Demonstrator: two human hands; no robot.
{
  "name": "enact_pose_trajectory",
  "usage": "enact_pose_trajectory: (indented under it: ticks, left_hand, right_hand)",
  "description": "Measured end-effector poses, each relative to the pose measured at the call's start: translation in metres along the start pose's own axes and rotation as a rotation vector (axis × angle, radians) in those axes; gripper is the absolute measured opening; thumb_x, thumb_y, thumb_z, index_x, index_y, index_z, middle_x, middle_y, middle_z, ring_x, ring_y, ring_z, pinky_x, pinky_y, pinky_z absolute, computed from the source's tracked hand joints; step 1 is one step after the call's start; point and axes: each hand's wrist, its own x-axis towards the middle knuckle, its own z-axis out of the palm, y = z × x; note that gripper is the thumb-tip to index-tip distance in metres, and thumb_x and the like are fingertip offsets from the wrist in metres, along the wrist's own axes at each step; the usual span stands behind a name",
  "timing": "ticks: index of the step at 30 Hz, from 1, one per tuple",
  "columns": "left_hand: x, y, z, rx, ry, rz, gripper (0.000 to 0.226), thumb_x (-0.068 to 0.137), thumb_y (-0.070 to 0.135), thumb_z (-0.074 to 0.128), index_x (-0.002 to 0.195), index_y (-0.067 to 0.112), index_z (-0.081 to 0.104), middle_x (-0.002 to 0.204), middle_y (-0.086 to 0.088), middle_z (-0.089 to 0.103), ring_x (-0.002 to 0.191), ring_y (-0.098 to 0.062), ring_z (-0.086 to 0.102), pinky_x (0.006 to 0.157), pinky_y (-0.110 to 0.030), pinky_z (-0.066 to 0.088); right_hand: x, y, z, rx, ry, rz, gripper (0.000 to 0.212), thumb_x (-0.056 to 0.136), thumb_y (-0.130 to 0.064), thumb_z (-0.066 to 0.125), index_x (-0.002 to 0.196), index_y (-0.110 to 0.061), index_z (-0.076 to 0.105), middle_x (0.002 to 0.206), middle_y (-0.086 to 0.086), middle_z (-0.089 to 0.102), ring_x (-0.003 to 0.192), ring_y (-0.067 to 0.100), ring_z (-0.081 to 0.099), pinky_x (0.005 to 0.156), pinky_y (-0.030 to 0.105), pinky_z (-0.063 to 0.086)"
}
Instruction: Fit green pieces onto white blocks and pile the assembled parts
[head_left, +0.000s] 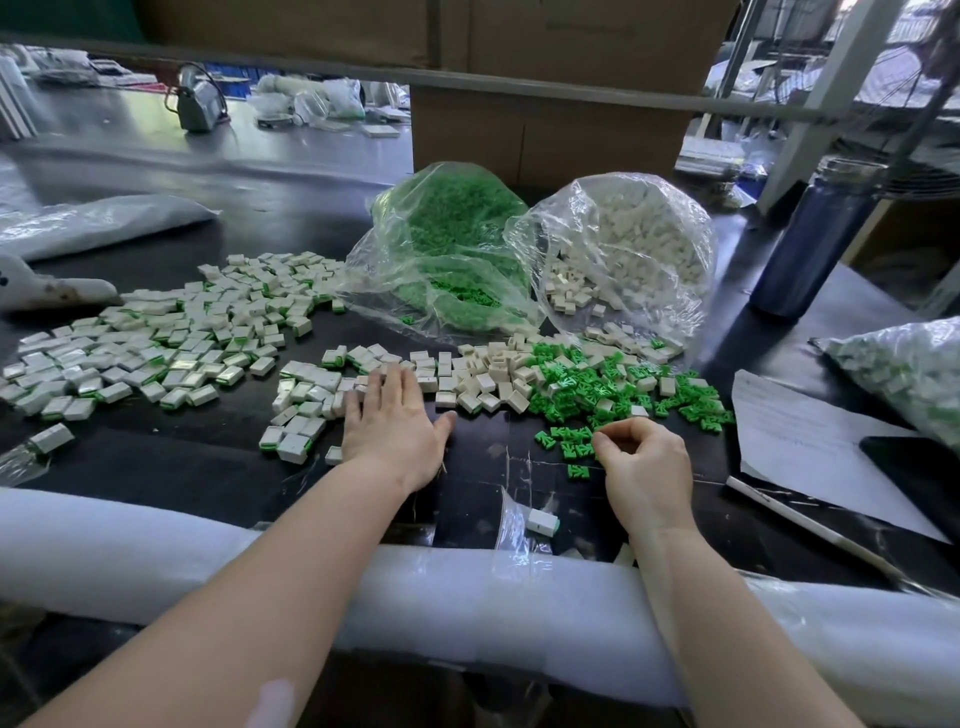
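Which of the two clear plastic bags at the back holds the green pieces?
The left bag, beside the cardboard box; its contents are green, while the right bag holds white blocks.

Left hand (390, 423) flat, fingers straight on assembled parts (304, 410), right hand (641, 460) curled beside loose green pieces (574, 441), white blocks (483, 376) between, two open plastic bags (519, 260) behind, dark table (208, 457).
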Motion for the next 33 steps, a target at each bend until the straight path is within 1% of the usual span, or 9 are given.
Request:
enact_pose_trajectory:
  ticks: [3, 5, 9, 14, 16, 21, 26, 30, 33]
  left_hand:
    - [0.003, 0.004, 0.001, -0.005, -0.027, 0.099, 0.064, 0.098, 0.05, 0.018, 0.148, 0.02, -0.01, 0.156, 0.004, -0.013, 0.143, -0.016, -0.015, 0.114, -0.043, -0.01]
    - [0.006, 0.003, 0.001, 0.044, -0.045, 0.109, 0.062, 0.097, 0.051, 0.013, 0.148, 0.022, -0.008, 0.156, 0.006, -0.012, 0.143, -0.015, -0.016, 0.113, -0.044, -0.011]
    - [0.011, -0.005, -0.007, 0.151, -0.044, 0.016, 0.065, 0.096, 0.054, 0.01, 0.148, 0.018, -0.004, 0.157, 0.003, -0.01, 0.142, -0.016, -0.018, 0.113, -0.046, -0.012]
    - [0.018, -0.009, -0.015, 0.164, -0.058, -0.053, 0.067, 0.097, 0.052, 0.012, 0.149, 0.012, -0.003, 0.157, -0.002, -0.009, 0.143, -0.02, -0.018, 0.113, -0.045, -0.013]
    - [0.02, -0.004, -0.013, 0.132, -0.039, -0.012, 0.065, 0.098, 0.049, 0.014, 0.148, 0.011, -0.003, 0.157, -0.003, -0.01, 0.143, -0.022, -0.017, 0.114, -0.043, -0.012]
    - [0.025, 0.016, -0.008, -0.074, -0.055, 0.126, 0.063, 0.099, 0.046, 0.018, 0.148, 0.012, -0.003, 0.157, -0.005, -0.009, 0.144, -0.022, -0.012, 0.116, -0.036, -0.005]
    - [0.032, 0.028, -0.009, -0.217, -0.067, 0.189, 0.061, 0.1, 0.044, 0.021, 0.149, 0.016, -0.003, 0.157, -0.005, -0.008, 0.144, -0.019, -0.012, 0.114, -0.03, -0.009]
    - [0.038, 0.033, -0.008, -0.266, -0.114, 0.203, 0.058, 0.099, 0.045, 0.022, 0.148, 0.027, -0.002, 0.157, -0.005, -0.006, 0.144, -0.022, -0.011, 0.114, -0.033, -0.007]
    - [0.04, 0.037, -0.004, -0.229, -0.136, 0.231, 0.052, 0.099, 0.047, 0.019, 0.146, 0.039, -0.002, 0.157, -0.004, -0.005, 0.144, -0.024, -0.009, 0.115, -0.036, -0.007]
  right_hand:
    - [0.0, 0.0, -0.001, -0.012, -0.008, 0.0, 0.008, 0.087, -0.018, 0.064, 0.079, -0.019, 0.063, 0.095, 0.007, 0.065, 0.086, 0.019, 0.058, 0.075, 0.027, 0.042]
    - [-0.001, -0.001, -0.002, -0.014, -0.014, 0.002, 0.008, 0.087, -0.018, 0.064, 0.079, -0.019, 0.063, 0.094, 0.007, 0.065, 0.086, 0.019, 0.058, 0.075, 0.028, 0.043]
    - [-0.001, -0.002, -0.002, -0.022, -0.026, 0.008, 0.007, 0.087, -0.018, 0.064, 0.08, -0.019, 0.064, 0.094, 0.007, 0.065, 0.086, 0.019, 0.058, 0.076, 0.028, 0.044]
    - [-0.002, -0.004, -0.002, -0.037, -0.029, 0.013, 0.008, 0.086, -0.019, 0.064, 0.078, -0.02, 0.063, 0.094, 0.007, 0.065, 0.086, 0.02, 0.058, 0.08, 0.031, 0.046]
    - [-0.003, -0.005, -0.002, -0.039, -0.03, 0.013, 0.008, 0.086, -0.019, 0.064, 0.078, -0.02, 0.063, 0.094, 0.006, 0.065, 0.086, 0.02, 0.059, 0.081, 0.034, 0.047]
    - [-0.004, -0.007, -0.003, -0.044, -0.034, 0.01, 0.009, 0.086, -0.019, 0.064, 0.077, -0.02, 0.062, 0.095, 0.006, 0.065, 0.087, 0.02, 0.059, 0.084, 0.038, 0.048]
    - [-0.005, -0.008, -0.003, -0.055, -0.048, 0.017, 0.009, 0.087, -0.02, 0.063, 0.077, -0.021, 0.062, 0.097, 0.006, 0.064, 0.088, 0.02, 0.058, 0.089, 0.042, 0.046]
    - [-0.005, -0.01, -0.002, -0.069, -0.05, 0.016, 0.011, 0.087, -0.021, 0.063, 0.077, -0.023, 0.06, 0.099, 0.003, 0.062, 0.09, 0.017, 0.055, 0.094, 0.046, 0.042]
    - [-0.006, -0.011, -0.003, -0.074, -0.055, 0.024, 0.011, 0.087, -0.022, 0.063, 0.077, -0.024, 0.06, 0.1, 0.003, 0.062, 0.092, 0.018, 0.056, 0.094, 0.047, 0.042]
